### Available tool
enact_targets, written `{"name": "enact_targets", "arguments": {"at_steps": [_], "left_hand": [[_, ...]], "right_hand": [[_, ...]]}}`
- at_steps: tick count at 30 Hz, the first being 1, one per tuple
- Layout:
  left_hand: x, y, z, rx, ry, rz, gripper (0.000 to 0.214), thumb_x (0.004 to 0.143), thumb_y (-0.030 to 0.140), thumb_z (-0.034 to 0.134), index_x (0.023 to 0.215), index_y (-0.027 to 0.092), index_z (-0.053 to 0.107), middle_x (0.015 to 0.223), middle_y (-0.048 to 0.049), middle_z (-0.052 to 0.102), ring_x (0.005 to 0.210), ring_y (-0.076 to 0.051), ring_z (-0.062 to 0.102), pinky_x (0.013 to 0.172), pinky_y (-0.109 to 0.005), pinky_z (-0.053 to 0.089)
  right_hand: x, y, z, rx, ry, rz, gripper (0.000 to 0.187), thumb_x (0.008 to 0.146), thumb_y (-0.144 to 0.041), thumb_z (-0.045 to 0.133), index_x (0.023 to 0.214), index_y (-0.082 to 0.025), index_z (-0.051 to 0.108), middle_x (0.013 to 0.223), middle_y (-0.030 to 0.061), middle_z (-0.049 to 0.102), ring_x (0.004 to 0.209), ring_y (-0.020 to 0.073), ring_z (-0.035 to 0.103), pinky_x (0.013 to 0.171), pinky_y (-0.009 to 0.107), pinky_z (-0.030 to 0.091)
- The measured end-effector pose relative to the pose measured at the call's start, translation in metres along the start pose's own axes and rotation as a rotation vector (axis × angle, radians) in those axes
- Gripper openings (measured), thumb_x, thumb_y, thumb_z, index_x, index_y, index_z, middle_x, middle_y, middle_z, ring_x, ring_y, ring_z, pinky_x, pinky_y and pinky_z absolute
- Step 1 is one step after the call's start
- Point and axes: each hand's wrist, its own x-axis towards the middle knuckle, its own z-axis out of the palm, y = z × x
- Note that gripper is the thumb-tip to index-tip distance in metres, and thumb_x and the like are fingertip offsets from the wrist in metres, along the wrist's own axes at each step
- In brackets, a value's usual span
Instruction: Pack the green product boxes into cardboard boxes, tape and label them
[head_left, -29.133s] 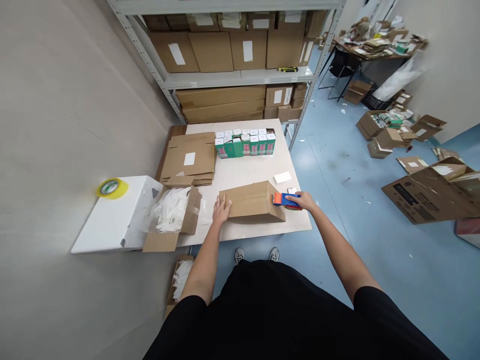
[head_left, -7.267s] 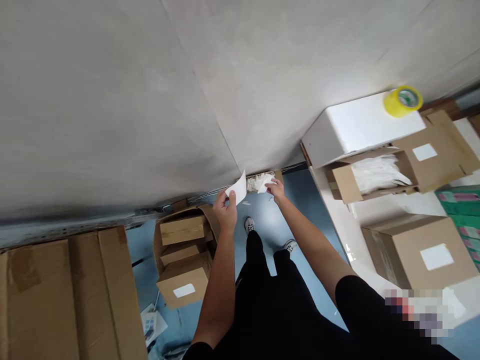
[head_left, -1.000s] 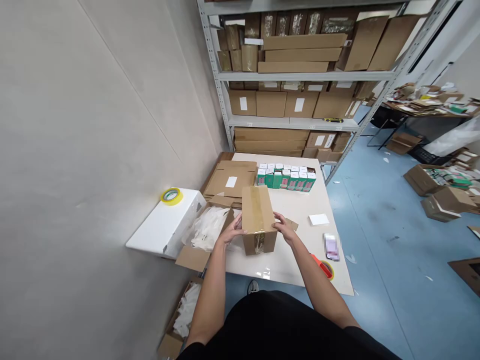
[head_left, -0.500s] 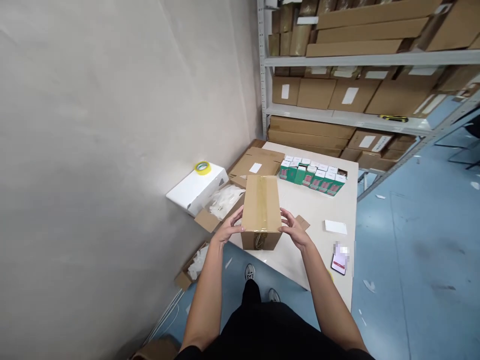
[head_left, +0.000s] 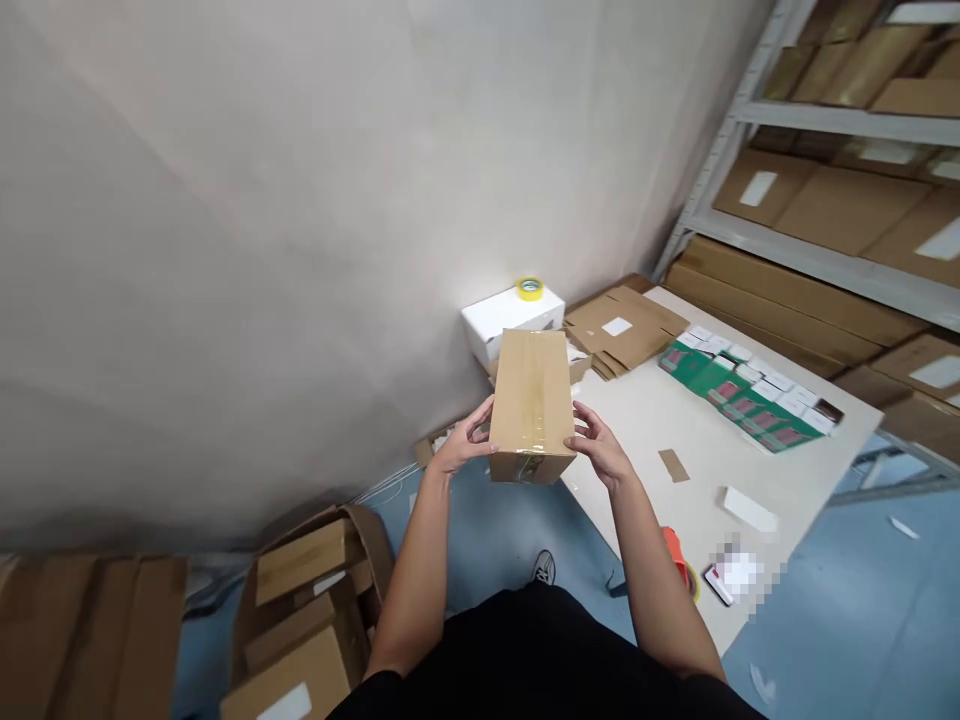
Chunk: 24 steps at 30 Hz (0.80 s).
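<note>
A sealed brown cardboard box (head_left: 531,398) with clear tape along its top hangs in the air, off the white table (head_left: 675,440) and over the blue floor. My left hand (head_left: 466,446) grips its left near corner. My right hand (head_left: 600,450) grips its right near corner. Both hands have fingers curled against the box's sides.
A large open carton (head_left: 307,600) with several sealed boxes stands on the floor at lower left. On the table lie green product boxes (head_left: 742,390), flattened cartons (head_left: 622,330), a white foam box (head_left: 510,315) with a yellow tape roll (head_left: 529,289), an orange tape dispenser (head_left: 679,555) and a phone (head_left: 731,578). Shelving stands at right.
The box has been lifted off the table and carried to the left, away from it. The view has swung left toward the wall and the floor carton.
</note>
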Motion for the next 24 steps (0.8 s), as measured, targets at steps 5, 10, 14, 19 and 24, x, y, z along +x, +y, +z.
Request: {"name": "enact_targets", "arguments": {"at_steps": [5, 10, 14, 19, 24], "left_hand": [[-0.113, -0.014, -0.05, -0.02, 0.234, 0.014, 0.119, 0.073, 0.051, 0.089, 0.17, 0.03, 0.023, 0.174, -0.0121, 0.025, 0.161, -0.038, 0.023, 0.121, -0.046, 0.041], [-0.253, -0.041, -0.088, -0.091, 0.497, 0.016, 0.126, 0.073, 0.052, 0.089, 0.171, 0.03, 0.013, 0.175, -0.0135, 0.018, 0.161, -0.037, 0.02, 0.122, -0.049, 0.039], [-0.36, -0.068, -0.105, -0.149, 0.693, 0.021, 0.123, 0.075, 0.05, 0.087, 0.171, 0.027, 0.015, 0.175, -0.0131, 0.018, 0.162, -0.038, 0.018, 0.122, -0.049, 0.038], [-0.468, -0.102, -0.111, -0.185, 0.933, 0.009, 0.124, 0.079, 0.051, 0.084, 0.172, 0.025, 0.005, 0.174, -0.0149, 0.022, 0.161, -0.035, 0.024, 0.127, -0.05, 0.03], [-0.548, -0.131, -0.109, -0.195, 1.068, -0.029, 0.13, 0.085, 0.053, 0.079, 0.168, 0.03, -0.019, 0.174, -0.0155, 0.023, 0.159, -0.031, 0.031, 0.127, -0.051, 0.029]], "right_hand": [[-0.006, 0.018, 0.098, -0.117, -0.236, 0.011, 0.079, 0.062, -0.025, 0.081, 0.139, -0.035, 0.067, 0.143, 0.0033, 0.063, 0.117, 0.0291, 0.063, 0.1, 0.047, 0.056], [-0.032, 0.058, 0.216, -0.212, -0.47, 0.077, 0.08, 0.062, -0.024, 0.081, 0.14, -0.033, 0.066, 0.145, 0.0032, 0.064, 0.119, 0.0293, 0.064, 0.1, 0.045, 0.056], [-0.062, 0.105, 0.312, -0.256, -0.636, 0.144, 0.08, 0.064, -0.025, 0.082, 0.142, -0.033, 0.065, 0.146, 0.0046, 0.064, 0.12, 0.0299, 0.065, 0.099, 0.045, 0.057], [-0.103, 0.174, 0.411, -0.33, -0.753, 0.245, 0.084, 0.064, -0.028, 0.087, 0.144, -0.031, 0.062, 0.147, 0.0071, 0.064, 0.125, 0.0316, 0.064, 0.107, 0.048, 0.054], [-0.138, 0.232, 0.491, -0.397, -0.895, 0.338, 0.101, 0.063, -0.023, 0.083, 0.157, -0.032, 0.047, 0.142, 0.0068, 0.068, 0.128, 0.0317, 0.064, 0.11, 0.05, 0.052]]}}
